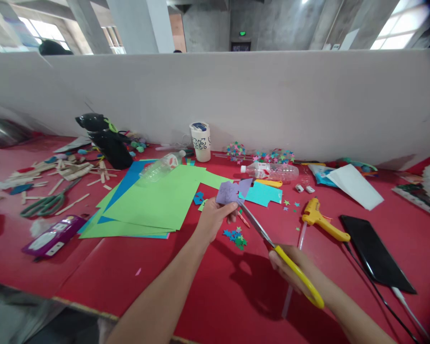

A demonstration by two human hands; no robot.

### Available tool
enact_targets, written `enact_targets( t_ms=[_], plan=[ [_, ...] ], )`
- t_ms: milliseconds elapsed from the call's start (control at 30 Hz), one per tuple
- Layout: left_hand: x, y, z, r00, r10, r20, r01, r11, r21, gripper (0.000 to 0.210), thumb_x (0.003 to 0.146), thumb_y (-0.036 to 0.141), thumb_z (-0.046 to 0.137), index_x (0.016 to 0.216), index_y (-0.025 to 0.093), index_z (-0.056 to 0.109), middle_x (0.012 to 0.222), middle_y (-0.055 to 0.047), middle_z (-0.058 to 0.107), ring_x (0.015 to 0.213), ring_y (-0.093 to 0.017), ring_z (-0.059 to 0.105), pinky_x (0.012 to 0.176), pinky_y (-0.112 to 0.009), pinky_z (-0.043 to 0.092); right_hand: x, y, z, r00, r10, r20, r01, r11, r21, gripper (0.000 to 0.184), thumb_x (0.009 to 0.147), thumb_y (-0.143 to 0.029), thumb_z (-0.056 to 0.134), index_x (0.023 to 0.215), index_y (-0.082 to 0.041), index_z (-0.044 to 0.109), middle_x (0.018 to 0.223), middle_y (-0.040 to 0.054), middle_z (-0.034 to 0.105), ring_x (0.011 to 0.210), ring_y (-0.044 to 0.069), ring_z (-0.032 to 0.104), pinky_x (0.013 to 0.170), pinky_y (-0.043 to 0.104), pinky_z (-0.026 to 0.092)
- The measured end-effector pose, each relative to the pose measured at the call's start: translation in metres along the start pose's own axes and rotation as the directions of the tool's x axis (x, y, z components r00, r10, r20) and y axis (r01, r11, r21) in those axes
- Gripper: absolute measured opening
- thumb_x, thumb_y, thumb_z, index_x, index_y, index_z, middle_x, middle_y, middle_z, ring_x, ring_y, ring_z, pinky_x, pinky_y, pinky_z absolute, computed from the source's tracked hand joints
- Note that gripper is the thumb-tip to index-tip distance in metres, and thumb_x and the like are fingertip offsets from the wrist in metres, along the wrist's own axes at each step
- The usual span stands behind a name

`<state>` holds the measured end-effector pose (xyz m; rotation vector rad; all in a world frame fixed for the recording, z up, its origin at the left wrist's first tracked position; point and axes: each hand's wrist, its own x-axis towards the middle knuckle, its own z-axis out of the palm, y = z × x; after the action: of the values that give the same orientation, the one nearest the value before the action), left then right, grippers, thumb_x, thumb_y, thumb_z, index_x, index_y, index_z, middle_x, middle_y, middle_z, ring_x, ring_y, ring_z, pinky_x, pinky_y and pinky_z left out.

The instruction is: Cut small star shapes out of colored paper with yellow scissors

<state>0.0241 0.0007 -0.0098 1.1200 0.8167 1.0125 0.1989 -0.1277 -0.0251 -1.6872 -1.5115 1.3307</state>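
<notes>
Pinched in my left hand (215, 215) is a piece of purple paper (229, 192) with faint drawn lines and cut edges. My right hand (294, 265) grips yellow-handled scissors (260, 229), whose blade tips reach the paper's lower right edge. Part of the scissors' handle is hidden by my fingers. Below the paper lies a small pile of blue and green paper stars (236, 237), with an orange-red pencil-like stick (243, 220) just above it. Behind the purple paper is a cut piece of light blue paper (263, 193).
Green paper sheets (154, 203) lie left, under a clear bottle (163, 167). A yellow glue gun (322, 222) and black phone (376, 251) are right. A white cup (200, 142), black flask (107, 143), green scissors (46, 205) and purple box-like object (55, 236) stand or lie around.
</notes>
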Motion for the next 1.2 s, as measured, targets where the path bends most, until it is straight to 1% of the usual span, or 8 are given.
enact_targets(
  t_ms=[167, 500, 633, 833, 1000, 1100, 1200],
  plan=[
    [0.0, 0.0, 0.0, 1.0, 0.002, -0.003, -0.002, 1.0, 0.001, 0.016, 0.066, 0.025, 0.063, 0.059, 0.011, 0.059, 0.05, 0.0, 0.058, 0.04, -0.008, 0.048, 0.042, -0.021, 0.037, 0.0, -0.002, -0.001, 1.0, 0.018, 0.008, -0.018, 1.0, -0.005, 0.044, 0.081, -0.059, 0.038, 0.061, -0.02, 0.035, 0.037, -0.0107, 0.03, 0.029, 0.004, 0.028, 0.031, 0.018, 0.02],
    [0.001, -0.004, -0.001, 1.0, 0.006, -0.001, -0.006, 1.0, -0.006, 0.016, 0.066, 0.025, 0.063, 0.06, 0.011, 0.06, 0.05, 0.0, 0.058, 0.041, -0.008, 0.049, 0.043, -0.021, 0.038, 0.0, -0.005, -0.001, 0.999, 0.026, -0.027, -0.026, 1.0, -0.01, 0.048, 0.078, -0.063, 0.038, 0.058, -0.02, 0.036, 0.041, -0.0096, 0.028, 0.033, 0.004, 0.027, 0.032, 0.017, 0.019],
    [0.001, -0.004, -0.001, 1.0, 0.007, 0.003, -0.007, 1.0, -0.004, 0.016, 0.067, 0.025, 0.063, 0.059, 0.011, 0.06, 0.049, 0.0, 0.058, 0.04, -0.008, 0.048, 0.043, -0.021, 0.037, -0.002, -0.008, -0.001, 0.998, 0.046, -0.043, -0.047, 0.999, -0.022, 0.048, 0.077, -0.064, 0.038, 0.059, -0.02, 0.036, 0.04, -0.0093, 0.031, 0.032, 0.004, 0.028, 0.032, 0.017, 0.02],
    [0.001, -0.002, 0.0, 1.0, -0.005, -0.005, 0.004, 1.0, -0.015, 0.014, 0.067, 0.024, 0.063, 0.061, 0.012, 0.06, 0.05, 0.001, 0.058, 0.04, -0.008, 0.049, 0.043, -0.021, 0.037, -0.003, -0.01, 0.0, 0.998, 0.033, -0.046, -0.033, 0.999, -0.012, 0.047, 0.078, -0.064, 0.037, 0.059, -0.02, 0.037, 0.039, -0.0092, 0.031, 0.031, 0.005, 0.028, 0.033, 0.019, 0.018],
    [0.001, -0.003, 0.0, 1.0, -0.016, -0.014, 0.015, 1.0, -0.007, 0.014, 0.066, 0.024, 0.063, 0.061, 0.012, 0.06, 0.05, 0.001, 0.057, 0.041, -0.008, 0.049, 0.043, -0.022, 0.037, -0.002, -0.007, 0.001, 0.998, 0.024, -0.065, -0.025, 1.0, -0.014, 0.049, 0.077, -0.066, 0.035, 0.059, -0.02, 0.036, 0.042, -0.0086, 0.031, 0.033, 0.004, 0.028, 0.032, 0.019, 0.019],
    [0.001, -0.002, 0.0, 1.0, 0.015, -0.017, -0.014, 1.0, 0.007, 0.016, 0.068, 0.026, 0.061, 0.062, 0.012, 0.059, 0.05, 0.0, 0.057, 0.041, -0.009, 0.049, 0.043, -0.022, 0.037, -0.001, -0.005, 0.001, 0.999, 0.03, -0.044, -0.029, 1.0, 0.011, 0.048, 0.077, -0.066, 0.035, 0.06, -0.021, 0.035, 0.039, -0.0099, 0.03, 0.03, 0.004, 0.026, 0.032, 0.018, 0.019],
    [0.001, -0.001, 0.0, 0.996, 0.078, -0.048, -0.077, 0.997, 0.023, 0.016, 0.071, 0.028, 0.059, 0.065, 0.013, 0.056, 0.05, 0.001, 0.055, 0.044, -0.008, 0.049, 0.045, -0.021, 0.037, 0.001, -0.004, 0.001, 0.999, 0.033, -0.018, -0.032, 0.998, 0.045, 0.048, 0.076, -0.067, 0.036, 0.06, -0.021, 0.035, 0.036, -0.0112, 0.028, 0.028, 0.004, 0.026, 0.031, 0.018, 0.019]
  ],
)
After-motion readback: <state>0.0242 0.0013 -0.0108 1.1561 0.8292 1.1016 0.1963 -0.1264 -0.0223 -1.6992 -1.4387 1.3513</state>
